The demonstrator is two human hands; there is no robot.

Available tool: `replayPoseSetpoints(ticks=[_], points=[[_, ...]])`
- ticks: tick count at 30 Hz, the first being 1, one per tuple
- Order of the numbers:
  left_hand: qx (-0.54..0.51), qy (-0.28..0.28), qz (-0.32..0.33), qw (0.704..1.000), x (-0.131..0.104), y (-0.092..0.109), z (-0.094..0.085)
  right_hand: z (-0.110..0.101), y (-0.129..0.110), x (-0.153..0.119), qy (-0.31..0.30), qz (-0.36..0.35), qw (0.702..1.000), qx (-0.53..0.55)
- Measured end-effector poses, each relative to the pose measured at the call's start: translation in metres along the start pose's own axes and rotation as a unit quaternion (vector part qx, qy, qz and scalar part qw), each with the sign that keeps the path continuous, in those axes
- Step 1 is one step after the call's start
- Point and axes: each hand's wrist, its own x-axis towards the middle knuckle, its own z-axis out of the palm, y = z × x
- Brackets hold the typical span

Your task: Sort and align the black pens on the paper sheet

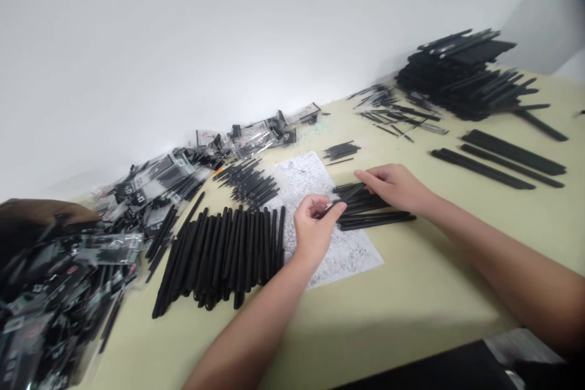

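Note:
My left hand point(315, 225) is over a white sheet covered in dark marks point(351, 259), its fingers pinched around a thin dark stick point(325, 213). To its right, my right hand point(388, 186) is closed at the fingertips; what it grips is too small and blurred to name. Under and between the hands lies a small group of black sticks point(375, 218), partly hidden by my fingers. A wide row of thick black sticks point(223, 250) lies left of my left hand, with thinner, shorter black sticks point(251, 183) behind it.
Plastic packets point(159, 180) are heaped along the left side of the pale yellow table point(388, 298). A tall pile of black sticks point(457, 79) stands at the back right, with several long black sticks point(512, 152) in front. Small thin sticks point(340, 151) lie behind the sheet.

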Motion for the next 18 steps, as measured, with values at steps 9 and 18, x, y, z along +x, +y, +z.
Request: replayPoseSetpoints(ticks=[9, 18], points=[[0.036, -0.041, 0.018, 0.998, -0.0011, -0.0021, -0.0009, 0.003, 0.0007, 0.0008, 0.014, -0.001, 0.997, 0.075], [-0.005, -0.047, -0.014, 0.999, -0.002, -0.0007, 0.0, -0.0017, -0.008, -0.0044, 0.007, 0.026, 0.987, 0.159]])
